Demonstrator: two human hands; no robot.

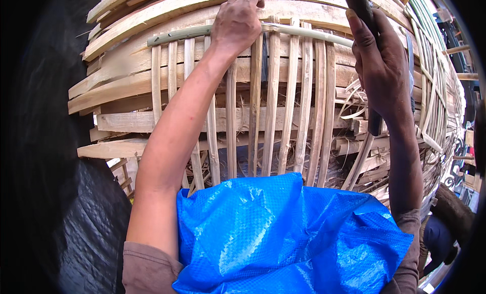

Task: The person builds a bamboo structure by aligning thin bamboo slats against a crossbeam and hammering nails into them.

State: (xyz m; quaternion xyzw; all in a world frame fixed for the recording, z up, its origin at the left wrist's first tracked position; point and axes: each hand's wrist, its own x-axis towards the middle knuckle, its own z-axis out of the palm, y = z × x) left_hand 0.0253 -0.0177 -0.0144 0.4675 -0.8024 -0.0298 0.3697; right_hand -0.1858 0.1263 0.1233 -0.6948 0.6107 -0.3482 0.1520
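A thin pale green pole (324, 35), bamboo-like, lies crosswise over the tops of several upright wooden slats (305, 91). My left hand (237, 21) is closed in a fist over this pole, its fingers curled at the far side; what they hold, if anything, is hidden. At the upper right my right hand (379, 61) grips a thick dark handle (360, 8), raised near the pole's right end. The lower end of the handle shows below the hand, while its upper end runs out of view, so the tool's kind cannot be told.
Stacked rough planks (126, 86) lie behind the slats. A shiny blue tarp (283, 233) covers my front. Black sheeting (96, 228) hangs at left. Wood shavings and cut sticks (374, 167) lie at right, below a bundle of long thin strips (435, 86). A person (440, 238) bends at lower right.
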